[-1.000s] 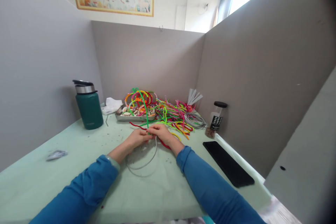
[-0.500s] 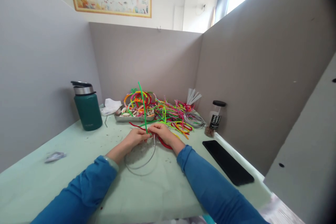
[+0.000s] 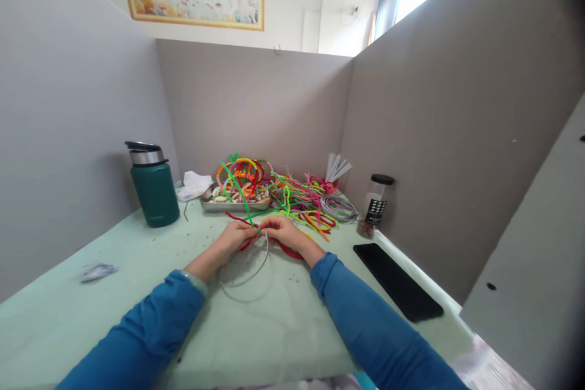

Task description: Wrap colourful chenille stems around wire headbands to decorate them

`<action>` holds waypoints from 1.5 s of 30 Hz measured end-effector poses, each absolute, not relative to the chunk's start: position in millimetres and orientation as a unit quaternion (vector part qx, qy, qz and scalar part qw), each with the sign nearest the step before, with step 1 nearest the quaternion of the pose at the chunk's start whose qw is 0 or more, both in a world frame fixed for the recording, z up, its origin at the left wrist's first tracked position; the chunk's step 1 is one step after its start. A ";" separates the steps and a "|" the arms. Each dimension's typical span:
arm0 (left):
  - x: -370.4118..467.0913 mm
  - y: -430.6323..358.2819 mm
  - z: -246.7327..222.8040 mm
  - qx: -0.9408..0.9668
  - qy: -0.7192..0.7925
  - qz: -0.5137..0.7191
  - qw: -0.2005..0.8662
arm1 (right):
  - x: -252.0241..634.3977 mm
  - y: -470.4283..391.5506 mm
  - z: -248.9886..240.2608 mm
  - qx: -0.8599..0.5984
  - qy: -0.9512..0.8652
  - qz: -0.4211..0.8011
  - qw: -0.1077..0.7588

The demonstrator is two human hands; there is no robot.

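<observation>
My left hand [image 3: 235, 237] and my right hand [image 3: 281, 230] meet above the middle of the table, fingertips pinched close together. Between them a green pipe cleaner [image 3: 238, 186] rises, leaning to the left, its lower end wound at the fingertips. A thin grey wire hoop [image 3: 256, 277] hangs below the fingers and curves toward me. My left fingers pinch the green pipe cleaner where it meets the wire; my right fingers close on the wire's end beside it. Red pipe cleaners [image 3: 289, 251] lie on the table under both hands.
Behind my hands stands a metal tray [image 3: 214, 206] with finished-looking colourful hoops and small pieces. To its right lie a heap of pipe cleaners [image 3: 301, 195] and a grey wire coil [image 3: 338, 209]. A green bottle [image 3: 154, 192], a lidded jar [image 3: 373, 210] and a black phone [image 3: 397, 283] flank the work area.
The green pipe cleaner's free end has tipped from nearly upright to the left. The wire hoop has shifted slightly; both hands stay in almost the same place.
</observation>
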State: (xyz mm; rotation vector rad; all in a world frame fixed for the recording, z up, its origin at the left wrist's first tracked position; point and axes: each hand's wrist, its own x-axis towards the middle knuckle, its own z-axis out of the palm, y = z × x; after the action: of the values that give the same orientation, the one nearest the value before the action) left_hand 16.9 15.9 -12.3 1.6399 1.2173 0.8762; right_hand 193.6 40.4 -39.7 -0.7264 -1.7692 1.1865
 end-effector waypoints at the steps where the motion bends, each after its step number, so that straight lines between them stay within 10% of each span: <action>1: 16.7 16.2 -12.8 0.661 0.495 0.351 0.441 | 192.7 40.0 -40.2 -0.293 -0.716 0.466 0.428; 34: 18.0 25.3 -21.8 0.716 0.568 0.288 0.284 | 172.0 37.0 -48.9 -0.426 -0.810 0.080 0.395; 45: 20.7 25.5 -22.3 0.660 0.559 0.355 0.355 | 171.8 41.4 -50.1 -0.425 -0.756 0.215 0.449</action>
State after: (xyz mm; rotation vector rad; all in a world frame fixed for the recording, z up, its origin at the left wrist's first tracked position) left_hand 20.7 25.5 -22.3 1.7070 1.4435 0.9174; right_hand 171.8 41.4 -50.1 -1.0519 -1.8698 0.5324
